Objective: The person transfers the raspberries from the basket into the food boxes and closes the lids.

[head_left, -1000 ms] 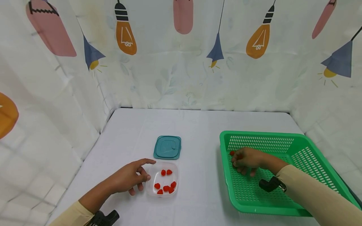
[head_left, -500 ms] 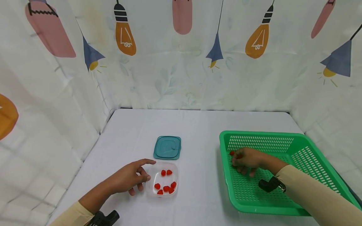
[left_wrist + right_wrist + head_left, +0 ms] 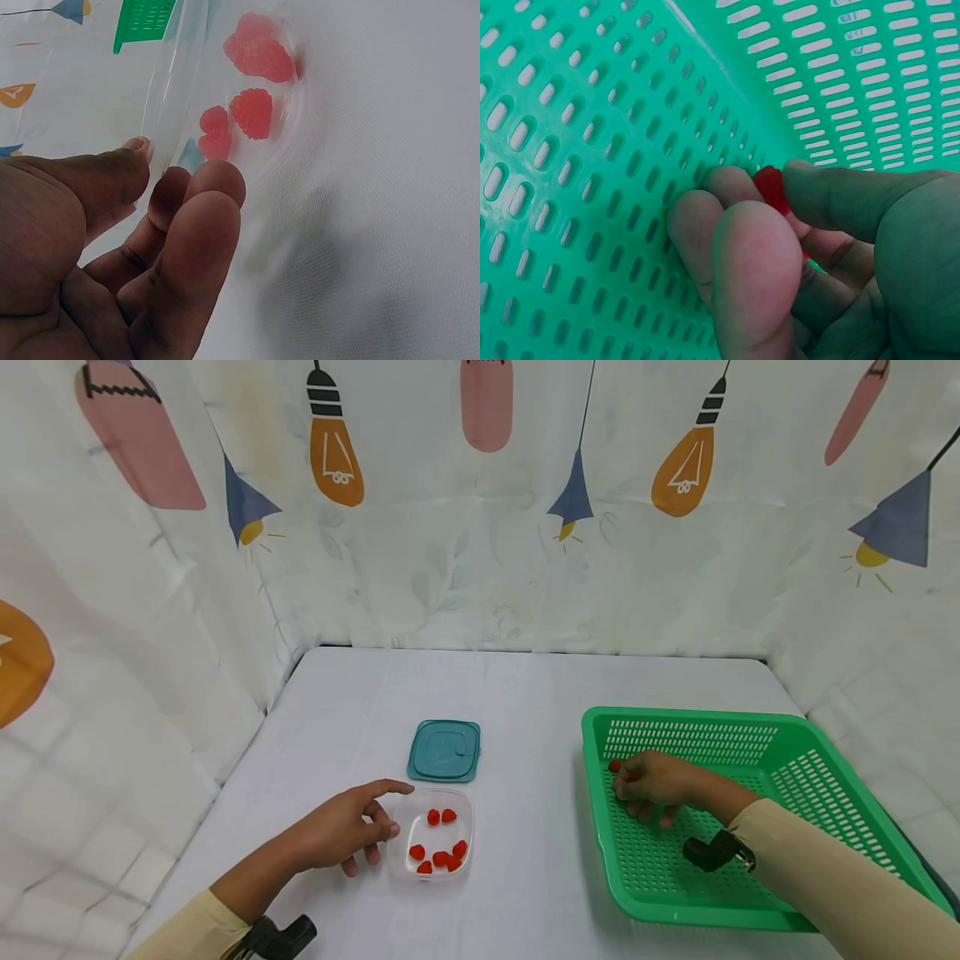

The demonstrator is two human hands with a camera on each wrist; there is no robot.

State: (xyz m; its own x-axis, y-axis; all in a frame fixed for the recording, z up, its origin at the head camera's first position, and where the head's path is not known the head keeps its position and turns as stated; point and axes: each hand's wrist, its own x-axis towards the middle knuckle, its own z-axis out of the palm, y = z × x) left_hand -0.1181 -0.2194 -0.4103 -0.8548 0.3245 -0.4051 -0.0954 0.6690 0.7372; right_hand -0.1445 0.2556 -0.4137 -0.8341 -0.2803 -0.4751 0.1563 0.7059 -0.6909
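In the head view, my left hand (image 3: 348,827) is beside a clear plastic container (image 3: 401,860), index fingertip and thumb at its left rim, the fingers loosely extended. Several red raspberries (image 3: 440,859) lie inside; the left wrist view shows raspberries (image 3: 252,112) through the clear wall, my thumb tip right at the rim. My right hand (image 3: 654,783) reaches into a green basket (image 3: 622,893), low by its left wall. Between thumb and fingers it pinches a raspberry (image 3: 771,187), partly hidden by the fingers. Another raspberry (image 3: 615,766) shows just beyond this hand.
A teal square lid (image 3: 444,750) lies on the white tabletop (image 3: 525,843) behind the container. The basket's raised, slotted walls surround my right hand. Printed curtains (image 3: 480,568) hang behind and at the sides of the table.
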